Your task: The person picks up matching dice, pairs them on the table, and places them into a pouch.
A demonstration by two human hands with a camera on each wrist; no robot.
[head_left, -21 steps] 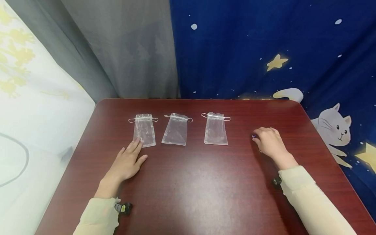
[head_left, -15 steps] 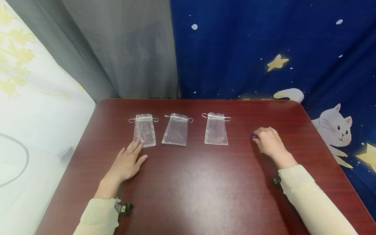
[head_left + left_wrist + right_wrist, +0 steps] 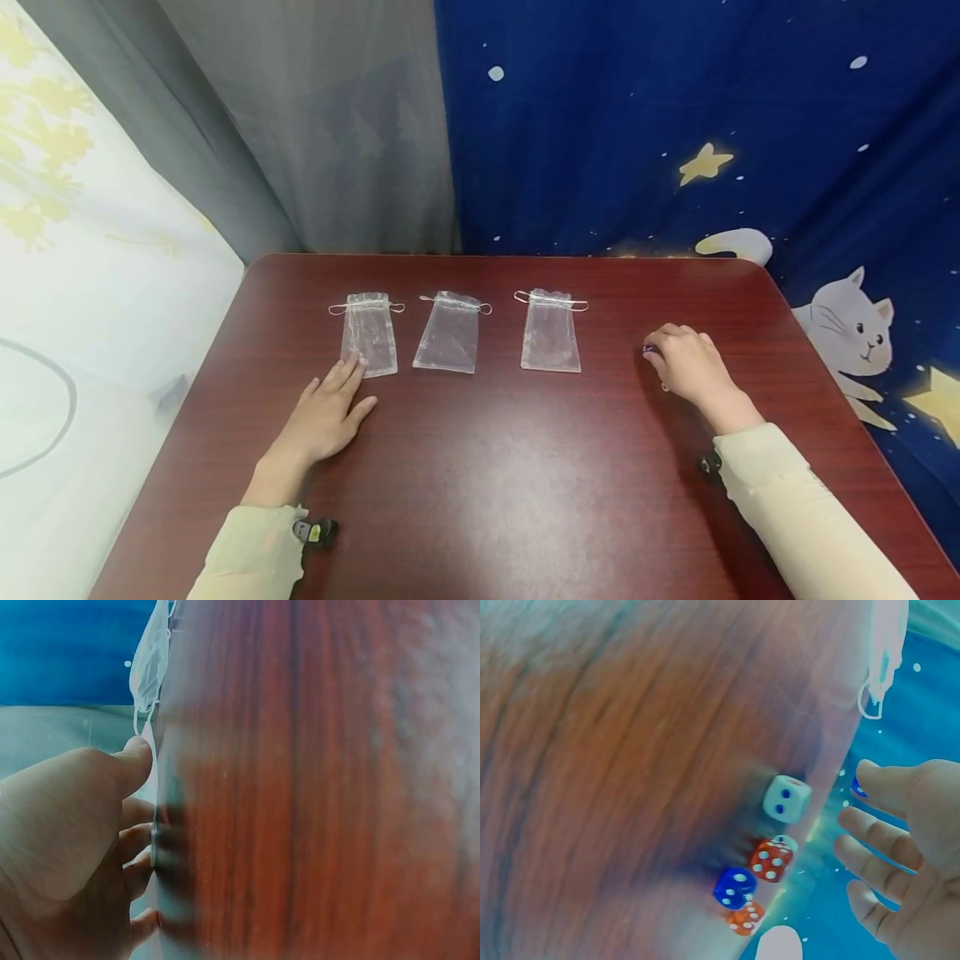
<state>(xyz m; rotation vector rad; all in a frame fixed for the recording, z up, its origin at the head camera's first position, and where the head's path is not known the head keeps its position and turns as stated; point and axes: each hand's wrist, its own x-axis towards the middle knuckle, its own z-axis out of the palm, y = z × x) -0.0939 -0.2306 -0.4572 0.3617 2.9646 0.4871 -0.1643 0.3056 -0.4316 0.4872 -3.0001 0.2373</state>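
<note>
My left hand [image 3: 322, 417] lies with its fingers extended on the table, fingertips over the lower left corner of the leftmost sheer drawstring bag [image 3: 378, 337]. My right hand [image 3: 688, 364] is at the right side, where its thumb and fingers pinch a blue die [image 3: 859, 787], mostly covered by the thumb. In the right wrist view, loose dice lie near that hand: a white die [image 3: 786, 799], a red die [image 3: 770, 860], a second blue die [image 3: 735, 888] and an orange die [image 3: 745, 919]. From the head view the right hand hides most of them.
Two more sheer bags, a middle one [image 3: 447, 333] and a right one [image 3: 551, 333], lie flat between the hands. The reddish-brown table [image 3: 480, 483] ends at a far edge before a grey curtain [image 3: 337, 125] and a blue curtain [image 3: 585, 125].
</note>
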